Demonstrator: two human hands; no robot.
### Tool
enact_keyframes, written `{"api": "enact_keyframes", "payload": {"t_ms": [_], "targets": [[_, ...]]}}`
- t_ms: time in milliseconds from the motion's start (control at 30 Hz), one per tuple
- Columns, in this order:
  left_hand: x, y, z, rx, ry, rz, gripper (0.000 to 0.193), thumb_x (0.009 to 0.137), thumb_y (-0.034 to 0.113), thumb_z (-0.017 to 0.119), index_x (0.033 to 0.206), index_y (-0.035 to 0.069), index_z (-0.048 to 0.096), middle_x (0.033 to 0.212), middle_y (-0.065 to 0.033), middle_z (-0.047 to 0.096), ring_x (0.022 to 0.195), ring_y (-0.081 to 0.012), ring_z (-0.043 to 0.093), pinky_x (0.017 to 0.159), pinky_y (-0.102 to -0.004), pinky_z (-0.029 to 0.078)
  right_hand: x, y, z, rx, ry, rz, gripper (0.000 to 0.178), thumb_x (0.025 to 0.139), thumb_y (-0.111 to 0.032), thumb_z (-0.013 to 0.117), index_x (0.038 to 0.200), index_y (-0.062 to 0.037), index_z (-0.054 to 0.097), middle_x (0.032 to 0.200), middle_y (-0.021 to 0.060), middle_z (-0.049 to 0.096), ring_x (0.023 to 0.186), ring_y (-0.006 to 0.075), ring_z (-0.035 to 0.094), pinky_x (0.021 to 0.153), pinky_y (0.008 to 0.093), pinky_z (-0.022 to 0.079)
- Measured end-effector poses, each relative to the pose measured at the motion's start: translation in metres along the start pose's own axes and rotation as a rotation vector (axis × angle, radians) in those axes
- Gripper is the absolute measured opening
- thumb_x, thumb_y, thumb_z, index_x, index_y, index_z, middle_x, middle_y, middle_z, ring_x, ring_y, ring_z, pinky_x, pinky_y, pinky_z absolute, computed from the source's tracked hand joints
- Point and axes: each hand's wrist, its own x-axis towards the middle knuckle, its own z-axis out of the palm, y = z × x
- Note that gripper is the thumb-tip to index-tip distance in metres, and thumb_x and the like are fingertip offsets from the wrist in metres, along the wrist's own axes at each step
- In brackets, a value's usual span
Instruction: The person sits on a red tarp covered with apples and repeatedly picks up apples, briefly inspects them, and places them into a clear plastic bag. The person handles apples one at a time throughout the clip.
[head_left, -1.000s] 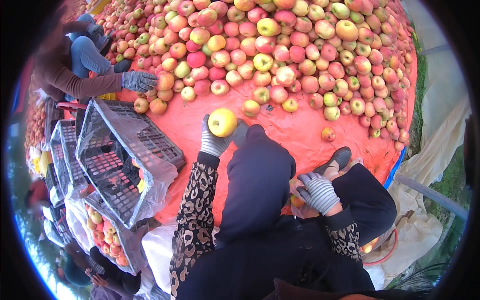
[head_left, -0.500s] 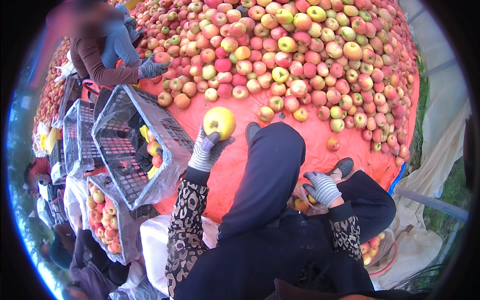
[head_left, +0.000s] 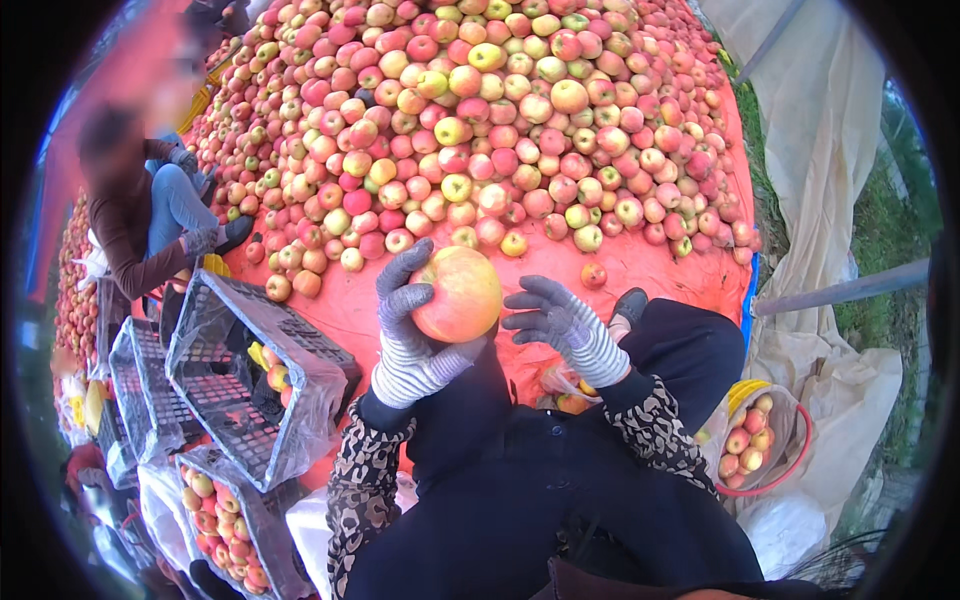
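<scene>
In front of my lap, my left hand (head_left: 412, 352) in a grey-and-white striped glove grips a large red-and-yellow apple (head_left: 458, 294), its fingers curled round the left side. My right hand (head_left: 568, 328), gloved alike, hangs just right of the apple with fingers spread; a small gap parts them. Beyond my knees rises a big heap of red and yellow apples (head_left: 480, 130) on a red ground sheet (head_left: 365, 300). Beneath my right wrist a few apples (head_left: 574, 402) show in clear plastic, partly hidden.
At the left stands a plastic-lined crate (head_left: 232, 375) with some apples, beside another crate (head_left: 150, 375). A fuller crate (head_left: 225, 530) sits nearer me. At my right are a red-rimmed bucket (head_left: 797, 455) of apples and a pole (head_left: 850, 287). A co-worker (head_left: 135, 215) sits far left.
My left hand has brought the apple nearer my middle, and a redder side now shows. My right hand has risen from by my right leg toward the apple, its fingers spreading. The view has shifted right.
</scene>
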Motion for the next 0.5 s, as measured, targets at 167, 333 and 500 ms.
{"api": "enact_keyframes", "payload": {"t_ms": [167,333,500], "targets": [[-0.010,0.000,0.062,0.044,-0.178,0.003,0.094,0.064,0.027,0.085,0.137,0.020,0.025,0.140,-0.0229,0.030,0.123,-0.0376,0.042,0.098,-0.0477,0.042,-0.017,-0.021,0.024,0.072,0.120,-0.093,0.075,0.085,-0.041,0.064,0.141,-0.0037,0.030,0.131,0.0106,0.045,0.120,0.0228,0.048,0.096,0.0350,0.046],[-0.012,0.012,0.088,-0.204,-0.430,-0.426,0.098,0.071,0.023,0.080,0.144,0.013,0.015,0.137,-0.0145,0.034,0.122,-0.0267,0.044,0.098,-0.0401,0.045,-0.049,-0.019,0.005,0.277,0.239,-0.117,0.073,0.084,-0.039,0.066,0.140,-0.0050,0.031,0.131,0.0098,0.046,0.116,0.0211,0.051,0.092,0.0336,0.049],[-0.016,0.017,0.116,-0.409,-0.399,-0.519,0.089,0.072,0.023,0.076,0.142,0.013,0.022,0.135,-0.0134,0.035,0.120,-0.0271,0.046,0.097,-0.0402,0.045,-0.074,-0.022,-0.001,0.200,0.318,-0.182,0.071,0.086,-0.038,0.065,0.139,-0.0052,0.031,0.130,0.0094,0.046,0.115,0.0200,0.052,0.090,0.0333,0.050]]}}
